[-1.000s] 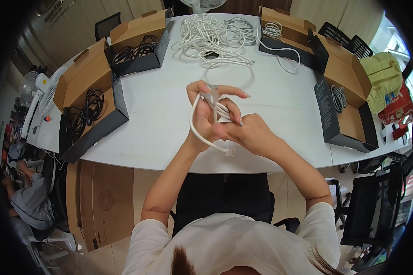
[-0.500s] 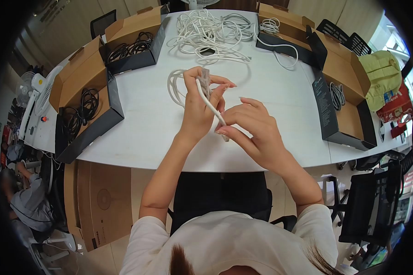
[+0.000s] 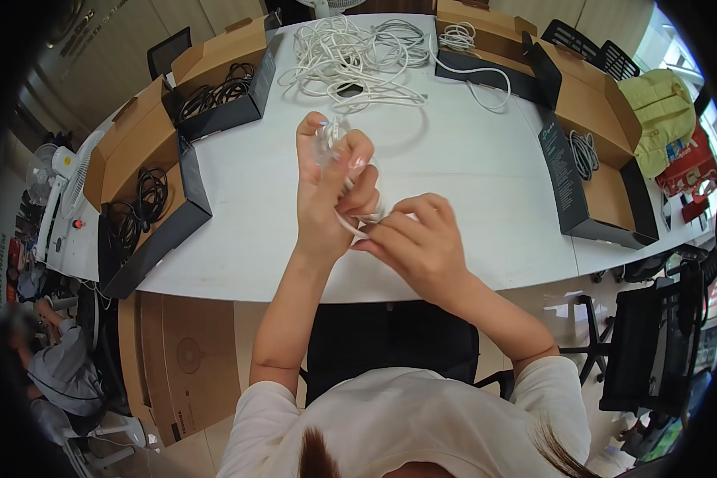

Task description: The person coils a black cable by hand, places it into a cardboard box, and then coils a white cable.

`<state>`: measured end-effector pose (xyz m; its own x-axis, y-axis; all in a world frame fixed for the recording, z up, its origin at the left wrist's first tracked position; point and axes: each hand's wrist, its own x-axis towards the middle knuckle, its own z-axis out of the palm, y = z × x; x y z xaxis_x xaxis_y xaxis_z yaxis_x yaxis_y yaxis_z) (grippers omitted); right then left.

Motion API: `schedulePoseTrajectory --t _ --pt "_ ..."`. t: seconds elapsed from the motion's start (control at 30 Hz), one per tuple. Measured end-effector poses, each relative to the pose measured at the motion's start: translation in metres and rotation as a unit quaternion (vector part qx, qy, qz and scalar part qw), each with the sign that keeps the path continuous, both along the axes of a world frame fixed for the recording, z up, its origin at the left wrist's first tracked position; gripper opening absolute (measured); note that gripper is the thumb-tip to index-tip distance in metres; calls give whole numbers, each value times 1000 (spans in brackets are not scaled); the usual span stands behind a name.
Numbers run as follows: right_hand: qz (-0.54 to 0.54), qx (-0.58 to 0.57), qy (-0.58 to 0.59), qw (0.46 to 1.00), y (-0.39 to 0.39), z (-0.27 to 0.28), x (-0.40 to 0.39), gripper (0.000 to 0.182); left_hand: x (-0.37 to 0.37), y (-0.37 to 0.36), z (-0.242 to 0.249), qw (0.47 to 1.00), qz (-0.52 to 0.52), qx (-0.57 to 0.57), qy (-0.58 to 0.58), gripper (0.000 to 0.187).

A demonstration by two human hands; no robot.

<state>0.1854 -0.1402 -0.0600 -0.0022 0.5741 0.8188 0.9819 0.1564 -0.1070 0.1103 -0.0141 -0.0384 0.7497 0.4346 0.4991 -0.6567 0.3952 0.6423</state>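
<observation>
My left hand (image 3: 325, 195) is raised above the white table (image 3: 255, 207), its fingers curled round a bundled white cable (image 3: 329, 142). Loops of it show between thumb and fingers, partly blurred. Just to the right and lower, my right hand (image 3: 422, 251) pinches a stretch of the same cable, which runs across from the left palm. The right fingertips nearly meet the left hand's lower fingers, and the cable's ends are hidden.
A tangled pile of white cables (image 3: 334, 60) lies at the far side. Open boxes with black cables (image 3: 153, 191) stand left. On the right, a box (image 3: 570, 191) holds a grey cable coil (image 3: 584, 155); another box (image 3: 494, 76) stands behind. A person (image 3: 64, 366) sits far left.
My left hand has turned and closed more round the cable bundle. My right hand has moved left and slightly down, still pinching the cable. The view has shifted a little.
</observation>
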Motion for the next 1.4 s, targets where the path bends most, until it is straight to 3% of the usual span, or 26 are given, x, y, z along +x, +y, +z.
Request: schedulePoseTrajectory --t 0.03,0.13,0.2,0.27,0.3,0.37,0.4,0.47,0.5,0.6,0.63,0.73,0.83,0.97,1.1,1.2,1.23,1.33,1.4 --pt "3 1 -8 1000 1 -2 0 20 1 -2 0 998 -18 -46 -25 30" --pt "-14 15 30 999 -3 18 17 23 -1 22 -11 981 -119 -129 -76 29" --pt "-49 42 96 993 1 21 40 25 -4 34 -13 955 -197 -176 -137 39" --pt "-18 38 211 977 20 21 59 28 -8 42 -14 924 -266 -228 -152 44" --pt "20 -38 328 944 28 16 66 29 -7 45 -13 904 -310 -233 -178 49" --pt "94 -183 534 820 41 6 78 33 -5 49 -12 908 -328 -211 -152 48" --pt "139 -228 547 794 43 5 82 33 -4 51 -11 909 -338 -199 -139 48" --pt "228 -313 560 733 45 4 93 36 -1 53 -12 958 -230 -170 -27 45" --pt "200 -272 539 772 48 0 95 32 1 55 -15 972 -173 -154 28 44" --pt "186 -248 560 768 44 5 111 31 9 63 -31 982 -69 -8 175 38" --pt "136 -227 523 810 46 5 112 29 13 66 -37 975 -41 43 214 38" --pt "10 -142 424 895 53 -3 109 27 24 61 -45 958 8 85 274 37" --pt "-13 -92 363 927 53 -19 106 25 27 56 -62 927 45 121 353 40" --pt "-19 -109 352 929 48 -18 110 25 25 44 -61 925 -15 127 358 43" --pt "11 -111 418 902 46 -22 117 25 23 41 -53 916 -25 137 377 41" --pt "5 -22 339 941 52 -21 114 26 23 42 -54 920 22 144 364 34" --pt "8 22 250 968 54 -18 117 29 24 44 -57 924 42 133 355 33" --pt "-4 63 75 995 44 -11 113 31 24 48 -61 928 68 109 350 29" --pt "19 16 -27 999 40 -10 109 31 24 48 -62 925 70 90 362 29"
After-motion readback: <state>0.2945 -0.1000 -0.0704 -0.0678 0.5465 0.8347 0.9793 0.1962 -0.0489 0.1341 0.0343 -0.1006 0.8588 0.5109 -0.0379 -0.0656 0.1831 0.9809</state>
